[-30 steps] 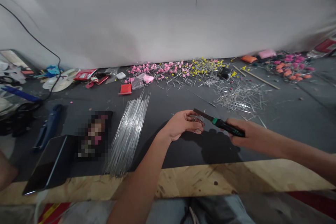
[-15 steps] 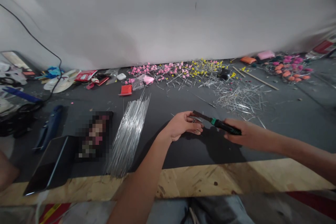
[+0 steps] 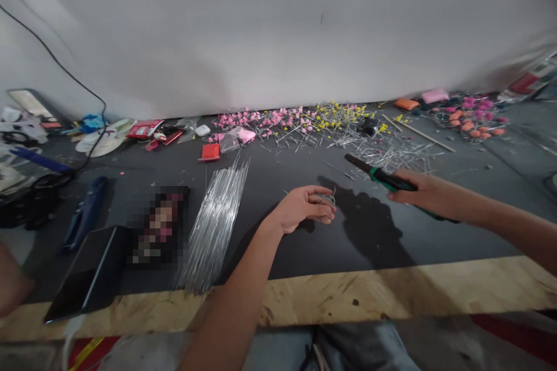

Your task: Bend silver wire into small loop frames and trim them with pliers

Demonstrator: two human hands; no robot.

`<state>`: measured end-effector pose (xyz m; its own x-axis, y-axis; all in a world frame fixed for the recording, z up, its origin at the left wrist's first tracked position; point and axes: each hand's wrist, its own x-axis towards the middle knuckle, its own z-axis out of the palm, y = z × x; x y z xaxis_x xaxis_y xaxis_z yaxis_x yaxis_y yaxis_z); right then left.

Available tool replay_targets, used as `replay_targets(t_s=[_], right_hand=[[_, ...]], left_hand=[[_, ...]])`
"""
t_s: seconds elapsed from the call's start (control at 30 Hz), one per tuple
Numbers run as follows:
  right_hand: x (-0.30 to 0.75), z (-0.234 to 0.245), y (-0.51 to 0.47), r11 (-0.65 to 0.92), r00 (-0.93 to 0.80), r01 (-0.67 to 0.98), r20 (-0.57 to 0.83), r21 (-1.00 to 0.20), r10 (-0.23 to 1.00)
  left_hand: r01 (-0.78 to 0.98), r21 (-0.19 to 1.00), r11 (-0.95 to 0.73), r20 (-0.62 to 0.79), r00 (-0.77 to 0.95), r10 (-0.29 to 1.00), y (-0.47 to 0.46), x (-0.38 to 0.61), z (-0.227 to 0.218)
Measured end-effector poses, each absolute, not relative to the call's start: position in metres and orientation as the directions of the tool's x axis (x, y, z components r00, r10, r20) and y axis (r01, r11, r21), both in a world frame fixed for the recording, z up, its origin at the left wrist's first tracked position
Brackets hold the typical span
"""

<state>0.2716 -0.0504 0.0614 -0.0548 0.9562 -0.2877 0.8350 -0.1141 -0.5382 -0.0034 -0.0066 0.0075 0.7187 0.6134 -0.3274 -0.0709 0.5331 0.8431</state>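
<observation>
My left hand [image 3: 302, 207] hovers over the dark mat [image 3: 304, 237] at the middle, fingers curled round a small bent piece of thin wire [image 3: 327, 201]. My right hand [image 3: 424, 192] is to the right of it, closed on the green-and-black handle of a pair of pliers [image 3: 378, 174] whose dark jaws point up and left, away from the wire. A bundle of long straight silver wires [image 3: 215, 220] lies left of my left hand. Behind the hands spreads a heap of short cut wires [image 3: 394, 153].
Pink and yellow bead-tipped wires [image 3: 300, 119] line the back by the white wall. Orange and pink pieces [image 3: 472, 119] sit at the back right. A tablet [image 3: 82, 272], a blue tool [image 3: 85, 211], a red box [image 3: 210, 151] and cables lie at the left. The plywood edge [image 3: 369, 295] runs along the front.
My right hand has carried the pliers up and to the right, away from the wire in my left hand. My left hand has stayed in place with the wire.
</observation>
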Motion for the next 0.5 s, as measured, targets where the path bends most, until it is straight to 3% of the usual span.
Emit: replay_targets(t_s=[0.17, 0.37, 0.5], right_hand=[[0.292, 0.05, -0.037, 0.037, -0.07, 0.954, -0.101, -0.297, 0.992], [0.298, 0.025, -0.04, -0.016, -0.018, 0.962, -0.121, -0.273, 0.993], [0.287, 0.023, -0.037, -0.099, 0.112, 0.963, 0.039, -0.251, 0.993]], left_hand=[[-0.102, 0.846, 0.524, -0.315, 0.697, 0.644, -0.006, -0.003, 0.008], [-0.137, 0.855, 0.5, -0.274, 0.699, 0.661, -0.005, -0.003, 0.005], [-0.151, 0.864, 0.48, -0.254, 0.693, 0.675, -0.004, -0.002, 0.004]])
